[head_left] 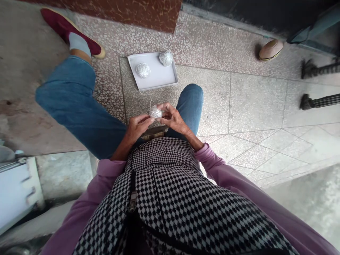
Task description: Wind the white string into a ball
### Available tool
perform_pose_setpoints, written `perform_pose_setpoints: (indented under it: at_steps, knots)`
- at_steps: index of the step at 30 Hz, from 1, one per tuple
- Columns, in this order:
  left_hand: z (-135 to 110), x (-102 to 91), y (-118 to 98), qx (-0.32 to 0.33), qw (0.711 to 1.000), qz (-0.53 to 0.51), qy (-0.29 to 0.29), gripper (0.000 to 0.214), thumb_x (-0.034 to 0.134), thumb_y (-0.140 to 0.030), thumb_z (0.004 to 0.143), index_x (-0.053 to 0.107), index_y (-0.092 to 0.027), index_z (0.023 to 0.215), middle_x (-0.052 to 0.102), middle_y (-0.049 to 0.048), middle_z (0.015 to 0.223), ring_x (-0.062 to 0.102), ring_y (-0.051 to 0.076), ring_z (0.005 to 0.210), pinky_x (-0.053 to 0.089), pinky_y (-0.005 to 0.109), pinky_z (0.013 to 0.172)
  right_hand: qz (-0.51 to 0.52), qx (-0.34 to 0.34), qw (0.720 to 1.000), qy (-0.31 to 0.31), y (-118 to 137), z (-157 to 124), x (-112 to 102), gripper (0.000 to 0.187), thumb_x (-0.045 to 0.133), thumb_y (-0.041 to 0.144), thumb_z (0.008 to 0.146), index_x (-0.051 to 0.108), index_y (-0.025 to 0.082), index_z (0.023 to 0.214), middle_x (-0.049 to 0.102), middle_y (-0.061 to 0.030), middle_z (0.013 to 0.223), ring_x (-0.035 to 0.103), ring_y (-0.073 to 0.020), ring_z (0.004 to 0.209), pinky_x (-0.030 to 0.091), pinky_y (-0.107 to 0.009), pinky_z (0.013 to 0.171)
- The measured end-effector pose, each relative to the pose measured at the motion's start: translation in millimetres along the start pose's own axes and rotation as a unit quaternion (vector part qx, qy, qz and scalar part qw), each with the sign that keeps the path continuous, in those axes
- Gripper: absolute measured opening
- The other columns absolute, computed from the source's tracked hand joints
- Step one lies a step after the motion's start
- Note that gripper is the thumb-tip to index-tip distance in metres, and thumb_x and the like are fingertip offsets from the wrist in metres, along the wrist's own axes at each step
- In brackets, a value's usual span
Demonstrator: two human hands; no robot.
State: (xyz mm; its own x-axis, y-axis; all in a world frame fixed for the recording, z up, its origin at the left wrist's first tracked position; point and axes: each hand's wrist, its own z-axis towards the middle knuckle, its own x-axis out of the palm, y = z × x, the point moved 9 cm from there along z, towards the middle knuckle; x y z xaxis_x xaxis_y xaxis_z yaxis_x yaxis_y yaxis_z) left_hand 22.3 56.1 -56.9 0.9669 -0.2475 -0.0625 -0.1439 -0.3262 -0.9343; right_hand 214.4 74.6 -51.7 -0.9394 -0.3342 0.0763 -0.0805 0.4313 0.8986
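Left hand [136,128]: fingers curled, tips pinching the near side of the bundle [155,112]. Right hand [174,118]: fingers bent, tips closed on the bundle's far side. Neither hand is loose and both grasp the same item. Bundle: small, round, wrapped in clear shiny film, held above the lap between the knees and off any surface. Thread [150,101]: thin and pale, rising from the bundle toward the tray, with a free end too fine to trace. Tray [159,76]: flat, white, on the floor [239,92] just past the right knee [190,94]. First tray bundle [143,69]: near the tray's middle. Second tray bundle [166,58]: at its far corner, apart from the first. Shoe [66,26]: dark red, on the outstretched left foot. Slipper [271,49]: lying well off to the right. Hazards, as judged: the film looks slick and the grip is by fingertips only, so a slackened pinch would likely drop the bundle to the floor. Too hard a squeeze may split the wrap. The loose thread could catch on a finger or knot. The tray sits close to the knee, so a shift of the leg could nudge it and roll its contents.
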Motion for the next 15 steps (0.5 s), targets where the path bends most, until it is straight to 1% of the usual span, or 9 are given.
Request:
perform_pose_setpoints:
  at_steps: [3,5,6,8,10,11,13,15]
  knots:
    - [0,2.0,4,-0.022,1.000,-0.005,0.003,0.047,0.091,-0.069,0.097,0.076,-0.026,0.090,0.045,-0.0042,0.061,0.040,0.017,0.056,0.030,0.032,0.055,0.006,-0.009,1.000,-0.006,-7,3,2,0.075,0.124,0.066,0.094,0.072,0.029,0.132,0.085,-0.0056,0.137,0.075,-0.0223,0.096,0.067,-0.034,0.083]
    - [1,3.3,3,-0.019,1.000,0.000,0.004,0.045,0.088,-0.069,0.098,0.074,-0.027,0.089,0.046,-0.0038,0.062,0.042,0.018,0.058,0.032,0.033,0.057,-0.027,-0.047,0.998,-0.027,-7,7,-2,0.066,0.117,0.060,0.101,0.073,0.029,0.138,0.083,-0.0041,0.129,0.071,-0.0221,0.090,0.066,-0.036,0.082]
    - [2,3.0,1,-0.011,1.000,0.010,0.001,0.043,0.086,-0.067,0.099,0.075,-0.027,0.091,0.047,-0.0034,0.063,0.044,0.019,0.060,0.034,0.034,0.059,-0.059,-0.068,0.995,-0.039,-5,9,-5,0.060,0.113,0.055,0.105,0.074,0.028,0.142,0.082,-0.0033,0.125,0.071,-0.0230,0.089,0.067,-0.037,0.084]
    - [4,0.9,-5,0.011,0.999,0.044,-0.008,0.036,0.085,-0.061,0.099,0.080,-0.026,0.097,0.055,-0.0020,0.069,0.050,0.021,0.066,0.039,0.035,0.065,-0.149,-0.094,0.983,-0.055,-3,13,-12,0.049,0.104,0.040,0.113,0.076,0.026,0.152,0.079,-0.0023,0.119,0.072,-0.0250,0.091,0.070,-0.039,0.094]
    - [5,-1.9,-11,0.032,0.996,0.082,-0.016,0.028,0.084,-0.053,0.099,0.083,-0.025,0.100,0.066,0.0007,0.078,0.059,0.023,0.075,0.044,0.036,0.073,-0.237,-0.095,0.966,-0.050,-3,19,-16,0.045,0.096,0.024,0.118,0.078,0.022,0.159,0.080,-0.0033,0.121,0.075,-0.0256,0.098,0.069,-0.040,0.108]
    - [6,-2.8,-13,0.041,0.994,0.096,-0.018,0.025,0.083,-0.049,0.100,0.083,-0.024,0.100,0.071,0.0024,0.083,0.062,0.024,0.080,0.046,0.036,0.076,-0.267,-0.091,0.959,-0.042,-4,22,-17,0.045,0.094,0.017,0.117,0.078,0.020,0.160,0.081,-0.0045,0.125,0.076,-0.0253,0.100,0.068,-0.039,0.113]
    - [6,-3.0,-18,0.061,0.991,0.115,-0.014,0.019,0.082,-0.043,0.100,0.083,-0.024,0.096,0.078,0.0054,0.091,0.067,0.025,0.085,0.049,0.037,0.082,-0.296,-0.082,0.951,-0.028,-8,26,-17,0.045,0.092,0.004,0.113,0.081,0.018,0.154,0.082,-0.0072,0.133,0.076,-0.0251,0.104,0.066,-0.039,0.117]
    - [6,-0.3,-20,0.075,0.989,0.125,0.001,0.016,0.081,-0.038,0.099,0.082,-0.024,0.092,0.080,0.0066,0.094,0.069,0.026,0.087,0.050,0.038,0.085,-0.301,-0.075,0.951,-0.003,-14,25,-10,0.042,0.090,-0.004,0.109,0.084,0.019,0.144,0.083,-0.0087,0.139,0.078,-0.0268,0.110,0.065,-0.040,0.120]
